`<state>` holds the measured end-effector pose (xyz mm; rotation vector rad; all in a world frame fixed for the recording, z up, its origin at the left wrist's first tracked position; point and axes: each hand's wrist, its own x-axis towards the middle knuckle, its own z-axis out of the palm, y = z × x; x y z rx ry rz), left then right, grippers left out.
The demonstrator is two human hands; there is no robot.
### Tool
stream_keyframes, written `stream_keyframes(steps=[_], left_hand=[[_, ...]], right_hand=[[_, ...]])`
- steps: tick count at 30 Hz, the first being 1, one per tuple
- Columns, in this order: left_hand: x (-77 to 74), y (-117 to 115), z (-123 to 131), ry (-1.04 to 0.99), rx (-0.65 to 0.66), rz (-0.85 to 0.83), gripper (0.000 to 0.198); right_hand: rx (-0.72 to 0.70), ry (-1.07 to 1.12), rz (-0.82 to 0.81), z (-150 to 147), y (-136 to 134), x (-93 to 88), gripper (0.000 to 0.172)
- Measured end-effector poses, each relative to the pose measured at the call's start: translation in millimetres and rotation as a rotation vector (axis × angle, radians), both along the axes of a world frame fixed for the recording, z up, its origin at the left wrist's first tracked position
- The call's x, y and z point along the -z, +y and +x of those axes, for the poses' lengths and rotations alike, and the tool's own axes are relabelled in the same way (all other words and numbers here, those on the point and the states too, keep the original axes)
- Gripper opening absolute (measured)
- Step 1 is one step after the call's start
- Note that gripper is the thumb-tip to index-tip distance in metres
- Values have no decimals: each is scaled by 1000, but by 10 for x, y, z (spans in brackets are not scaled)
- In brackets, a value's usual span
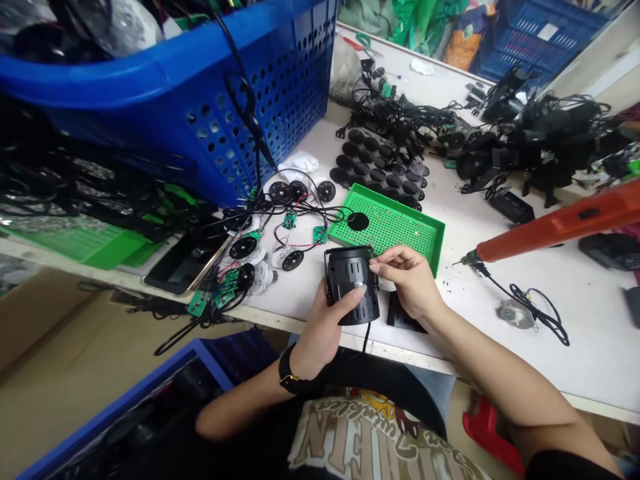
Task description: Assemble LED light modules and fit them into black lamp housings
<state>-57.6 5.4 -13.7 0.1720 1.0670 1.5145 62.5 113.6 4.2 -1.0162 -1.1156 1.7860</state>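
Note:
My left hand [323, 327] is wrapped round a black slotted cylindrical housing [354, 270] above the table's front edge, its thumb lying across the side. A black cable hangs from the housing's lower end. At the upper right rim of the housing, my right hand [407, 279] is pinched closed; whatever its fingertips hold is too small to make out. Just beyond stands a green perforated tray [395, 230] with a black disc [358, 221] and tiny pieces inside. A flat black part [405, 313] lies under my right hand.
To the left rises a blue basket [200, 133]. Wired lamp units [293, 259] and green circuit boards [289, 220] lie nearby. An orange electric screwdriver [555, 233] reaches in from the right. Black discs [370, 157] and tangled cables [405, 113] fill the back.

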Motion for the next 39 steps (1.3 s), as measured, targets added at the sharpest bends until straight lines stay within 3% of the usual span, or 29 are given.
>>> stream_keyframes(steps=[5,8,10,13,14,16,18,23,28,35,39], left_hand=[[20,-69,14,26,-6,-12,66],[26,-117,-9,20,1,-11,69],[16,-135,-32,14,-1,-5,71],[-3,-136,-63,-4,-26,13,71],[-6,-131,-70,-10,-38,17,70],[-8,-122,-76,-21,-44,16,69],[-6,-121,-77,-28,-34,12,69],[-15,-134,-73,-21,-34,34,61],[-30,-122,-67,-62,-46,35,65],[-50,-127,-101,-61,-72,56,67],[-63,-135,-122,-72,-74,51,66]], right_hand=[[41,48,-92,-25,-76,-36,31],[-45,21,-149,16,-45,-42,38],[-134,-143,-25,53,90,-29,36],[-190,-635,444,64,454,31,16],[-187,-747,531,48,587,63,9],[-206,-879,591,-10,812,137,3],[-228,-966,612,-86,941,212,10],[-301,-1143,706,-199,916,303,10],[-369,-1202,752,-172,850,264,11],[-414,-1074,791,-96,912,229,23],[-405,-982,810,-54,840,117,14]])
